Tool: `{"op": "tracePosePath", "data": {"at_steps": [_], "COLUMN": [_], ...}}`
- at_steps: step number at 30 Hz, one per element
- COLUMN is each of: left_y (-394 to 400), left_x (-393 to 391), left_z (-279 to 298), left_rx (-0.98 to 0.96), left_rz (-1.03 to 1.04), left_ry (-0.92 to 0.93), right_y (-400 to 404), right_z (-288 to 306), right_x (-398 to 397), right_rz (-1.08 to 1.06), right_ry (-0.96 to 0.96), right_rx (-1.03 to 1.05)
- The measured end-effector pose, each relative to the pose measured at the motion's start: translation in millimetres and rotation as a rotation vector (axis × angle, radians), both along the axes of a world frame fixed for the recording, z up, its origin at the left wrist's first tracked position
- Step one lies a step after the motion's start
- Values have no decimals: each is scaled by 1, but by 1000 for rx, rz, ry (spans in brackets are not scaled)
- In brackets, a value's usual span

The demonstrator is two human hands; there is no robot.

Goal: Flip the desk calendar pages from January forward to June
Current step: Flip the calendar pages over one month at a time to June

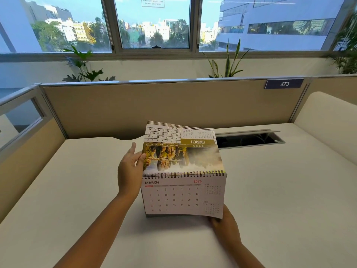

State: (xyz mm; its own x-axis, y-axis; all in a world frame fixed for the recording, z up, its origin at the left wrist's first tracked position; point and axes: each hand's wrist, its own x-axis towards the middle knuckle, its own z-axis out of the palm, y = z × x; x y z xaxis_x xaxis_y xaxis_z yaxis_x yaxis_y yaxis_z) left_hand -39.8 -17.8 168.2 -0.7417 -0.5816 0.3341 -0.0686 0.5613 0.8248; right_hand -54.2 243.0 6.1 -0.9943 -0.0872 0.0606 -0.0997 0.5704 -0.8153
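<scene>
A spiral-bound desk calendar (183, 198) stands in the middle of the white desk (77, 190). Its front page facing me reads MARCH 2026. Above the spiral, flipped pages (181, 149) lie over towards the back, showing an upside-down landscape photo and an upside-down MARCH grid. My left hand (130, 169) holds the left edge of those flipped pages, thumb on the photo. At the calendar's lower right corner, my right hand (225, 223) grips the front page from beneath; its fingers are mostly hidden behind the paper.
A beige partition (173, 109) with a tag reading 473 (284, 83) closes off the back of the desk. An open cable slot (249, 139) sits just behind the calendar on the right. Plants and windows lie beyond. A cushioned side panel (326, 120) rises at right.
</scene>
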Motion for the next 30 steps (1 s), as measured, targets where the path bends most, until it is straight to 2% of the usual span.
{"op": "tracePosePath", "data": {"at_steps": [5, 8, 12, 15, 18, 21, 24, 30], "left_y": [0, -4, -12, -18, -26, -30, -29, -26], "left_x": [10, 17, 25, 28, 23, 16, 12, 7], "left_z": [4, 2, -2, -7, -18, -29, -32, -23], "left_rx": [319, 462, 507, 504, 469, 432, 411, 370], "left_rz": [-182, -174, -205, -145, -60, -34, -70, -45], "left_ry": [100, 106, 155, 170, 39, -262, -451, -526], "right_y": [1, 1, 0, 5, 4, 1, 2, 2], "right_z": [-1, -1, 2, -7, -7, 2, 1, -2], "right_x": [-1, -1, 1, 6, 8, 3, 1, 0], "right_rz": [6, 7, 13, -26, -6, 29, 28, 20], "right_ry": [5, 14, -4, -27, -33, -45, -28, -15], "right_rx": [21, 13, 5, -132, -124, -89, -45, -53]}}
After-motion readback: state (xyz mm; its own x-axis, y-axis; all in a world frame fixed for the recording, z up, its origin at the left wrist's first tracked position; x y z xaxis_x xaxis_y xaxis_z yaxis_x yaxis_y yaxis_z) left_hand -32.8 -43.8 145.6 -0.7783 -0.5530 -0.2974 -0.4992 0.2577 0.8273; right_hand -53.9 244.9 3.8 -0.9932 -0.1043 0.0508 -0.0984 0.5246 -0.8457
